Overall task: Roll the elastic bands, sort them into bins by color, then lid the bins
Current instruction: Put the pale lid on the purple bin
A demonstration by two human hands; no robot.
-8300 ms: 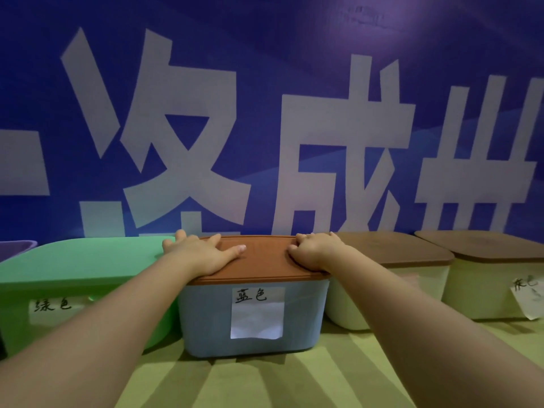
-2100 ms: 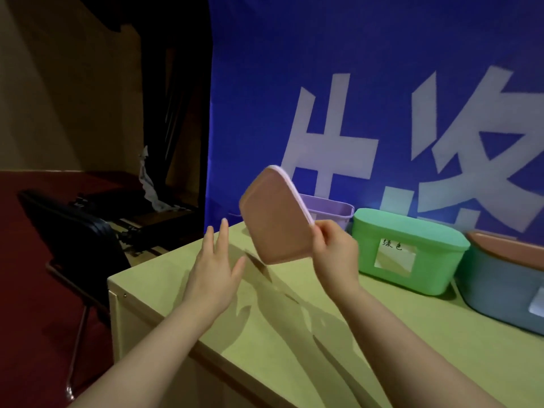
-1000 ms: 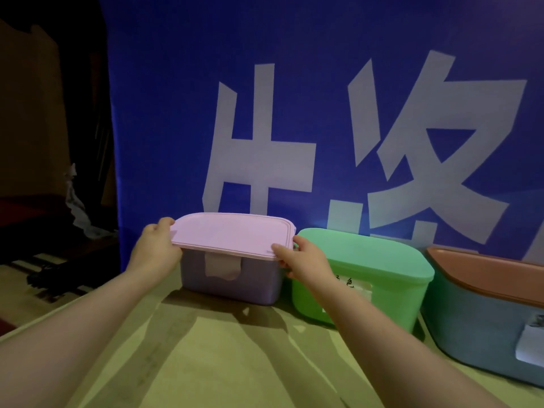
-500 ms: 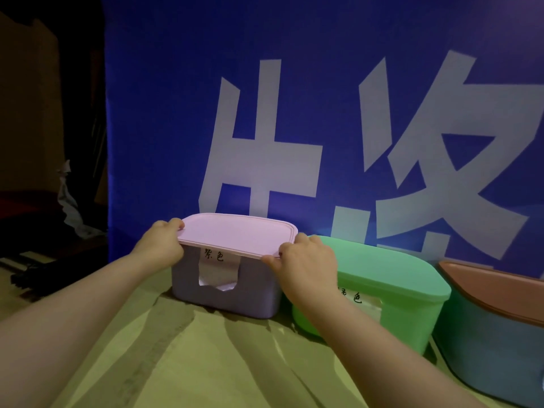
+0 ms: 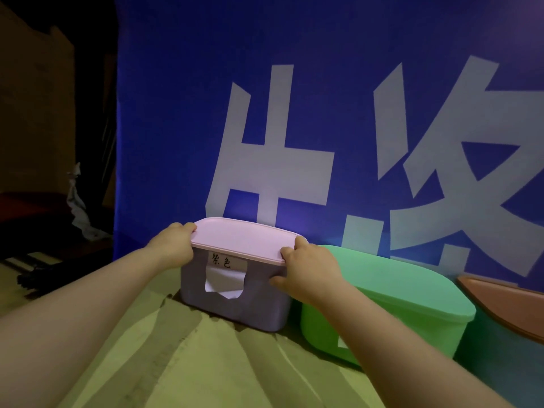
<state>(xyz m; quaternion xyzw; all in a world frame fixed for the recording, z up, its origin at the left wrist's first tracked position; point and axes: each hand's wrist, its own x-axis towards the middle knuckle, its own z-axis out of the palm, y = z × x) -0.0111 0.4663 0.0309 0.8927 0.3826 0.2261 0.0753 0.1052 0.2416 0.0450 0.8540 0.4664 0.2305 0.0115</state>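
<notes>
Press the pink lid (image 5: 244,240) down evenly at both ends so its rim seats on the purple bin (image 5: 235,301) (label facing you), just left of the green bin (image 5: 412,290). Your left hand (image 5: 173,245) and right hand (image 5: 309,266) each grip a short end; the lid lies flat, long axis left-to-right.

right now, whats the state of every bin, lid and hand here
pink lid: resting on the purple bin, gripped at both ends
purple bin: covered by it
green bin: lid on
blue bin: brown lid on
left hand: fingers curled over the lid's left end
right hand: fingers curled over its right end
</notes>
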